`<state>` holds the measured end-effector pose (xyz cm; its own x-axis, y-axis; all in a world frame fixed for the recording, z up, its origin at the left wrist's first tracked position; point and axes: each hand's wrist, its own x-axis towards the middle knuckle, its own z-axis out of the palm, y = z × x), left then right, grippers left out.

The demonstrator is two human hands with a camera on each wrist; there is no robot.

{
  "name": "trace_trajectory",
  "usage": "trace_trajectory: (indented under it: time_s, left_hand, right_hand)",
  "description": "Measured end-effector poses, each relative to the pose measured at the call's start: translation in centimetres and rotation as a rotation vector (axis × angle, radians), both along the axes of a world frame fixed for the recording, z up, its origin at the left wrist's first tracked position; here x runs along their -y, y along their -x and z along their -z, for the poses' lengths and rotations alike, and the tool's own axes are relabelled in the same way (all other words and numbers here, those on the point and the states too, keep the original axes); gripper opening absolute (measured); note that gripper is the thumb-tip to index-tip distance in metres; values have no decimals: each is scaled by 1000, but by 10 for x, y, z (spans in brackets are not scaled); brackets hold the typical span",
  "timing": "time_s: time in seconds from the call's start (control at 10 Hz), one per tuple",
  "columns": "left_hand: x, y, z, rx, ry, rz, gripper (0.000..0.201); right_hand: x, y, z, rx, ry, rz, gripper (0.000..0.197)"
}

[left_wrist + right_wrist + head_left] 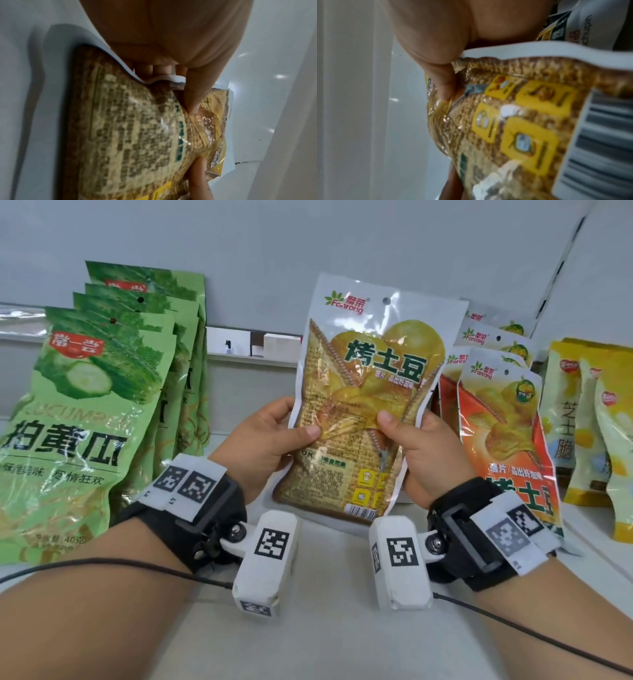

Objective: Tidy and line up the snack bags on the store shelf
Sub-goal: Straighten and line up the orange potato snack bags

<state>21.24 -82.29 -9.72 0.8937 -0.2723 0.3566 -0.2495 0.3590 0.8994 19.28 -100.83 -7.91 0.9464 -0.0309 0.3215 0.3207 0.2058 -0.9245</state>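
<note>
I hold a yellow-brown potato chip bag upright in front of me, above the white shelf. My left hand grips its left edge, thumb on the front. My right hand grips its right edge the same way. The left wrist view shows the bag close up with my thumb pressed into it. In the right wrist view the bag fills the frame, its barcode at the right.
A row of green cucumber snack bags leans at the left. To the right stand orange chip bags of the same brand, then pale yellow bags at the far right. The grey back wall rises behind.
</note>
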Motion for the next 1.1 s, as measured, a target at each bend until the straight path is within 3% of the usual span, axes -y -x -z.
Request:
trace_trajectory:
  time_s: [0.1, 0.2, 0.4, 0.5, 0.6, 0.8, 0.9, 1.0, 1.1]
  left_hand:
    - [1, 1, -1, 13, 15, 12, 37]
    - [3, -1, -2, -17, 52, -40, 36]
    - [8, 4, -10, -46, 63, -65, 29]
    - [15, 10, -21, -37, 169, -69, 16]
    - [17, 13, -36, -25, 188, -109, 31]
    - [20, 23, -48, -19, 151, -173, 32]
    - [25, 30, -49, -45, 122, -218, 37]
    - [24, 37, -51, -45, 78, -331, 26]
    - [18, 46, -51, -38, 36, -471, 22]
  right_hand:
    - [2, 0, 0, -1, -1, -37, 15]
    - [1, 3, -4, 0, -60, -79, 34]
    - [9, 1, -13, 61, -198, -58, 18]
    - [7, 4, -14, 34, -187, -106, 19]
    - [2, 7, -15, -8, -180, -150, 20]
    - [8, 6, -18, -162, -322, -252, 46]
    - [10, 5, -19, -214, -316, -240, 45]
    - [7, 9, -23, -201, -276, -191, 39]
    - [3, 9, -20, -42, -97, -99, 13]
